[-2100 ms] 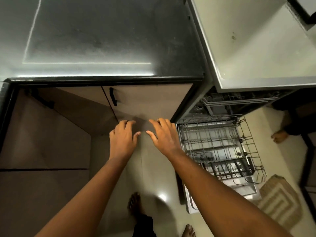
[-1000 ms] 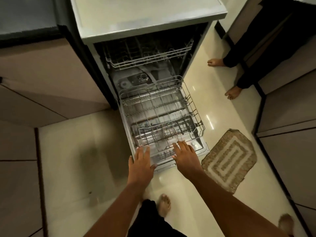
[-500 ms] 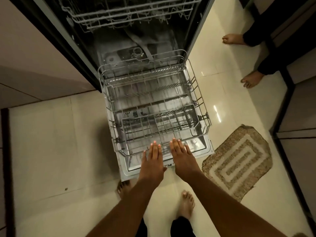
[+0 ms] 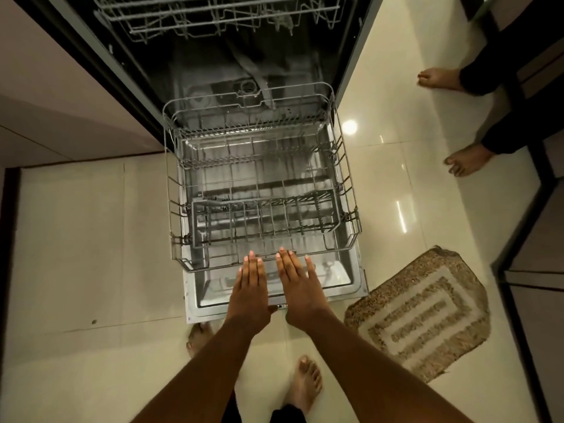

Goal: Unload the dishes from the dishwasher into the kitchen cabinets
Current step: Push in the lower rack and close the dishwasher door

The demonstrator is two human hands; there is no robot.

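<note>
- The left hand (image 4: 249, 293) and the right hand (image 4: 300, 290) are both bare: no gloves, rings or bracelets are visible.
- Both forearms, the left forearm (image 4: 195, 370) and the right forearm (image 4: 375, 370), are uncovered from wrist to the near edge of the picture; no sleeve, watch or band shows.
- The fingers (image 4: 251, 264) end in short nails with a pale, light-catching tone.
- The left foot (image 4: 197, 335) and the right foot (image 4: 305, 383) are bare, without shoes or socks.
- A strip of dark trousers (image 4: 287, 416), black or close to it, shows at the near edge above the right foot; the fabric's detail is lost in shadow.
</note>
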